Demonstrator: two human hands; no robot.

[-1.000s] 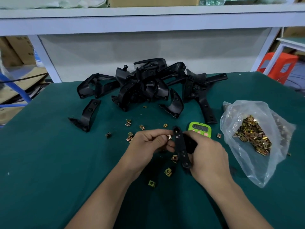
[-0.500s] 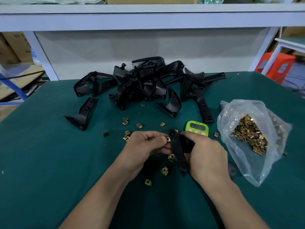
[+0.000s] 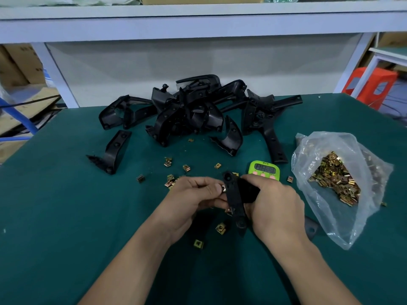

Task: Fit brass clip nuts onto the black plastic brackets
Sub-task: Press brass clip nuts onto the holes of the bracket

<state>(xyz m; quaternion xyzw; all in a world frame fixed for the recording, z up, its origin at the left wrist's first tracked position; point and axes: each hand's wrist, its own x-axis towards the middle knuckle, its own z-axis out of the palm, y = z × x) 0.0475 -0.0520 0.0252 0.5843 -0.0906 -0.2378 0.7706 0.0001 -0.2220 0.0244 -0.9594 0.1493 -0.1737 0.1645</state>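
My right hand (image 3: 275, 201) grips a black plastic bracket (image 3: 234, 199) held upright just above the green table. My left hand (image 3: 191, 199) pinches a brass clip nut (image 3: 222, 188) against the bracket's left edge, near its upper end. Several loose brass clip nuts (image 3: 221, 228) lie on the table under and around my hands. A heap of black brackets (image 3: 189, 113) sits at the back of the table. One lone bracket (image 3: 114, 150) lies to the left of the heap.
A clear plastic bag (image 3: 343, 172) full of brass clip nuts lies at the right. A green timer (image 3: 264, 169) stands just beyond my right hand. A white shelf frame (image 3: 198, 23) runs behind the table; an orange stool (image 3: 372, 84) stands far right.
Both hands hold the bracket and nut much as before; the view has shifted slightly. The nut stays pressed at the bracket's left edge.
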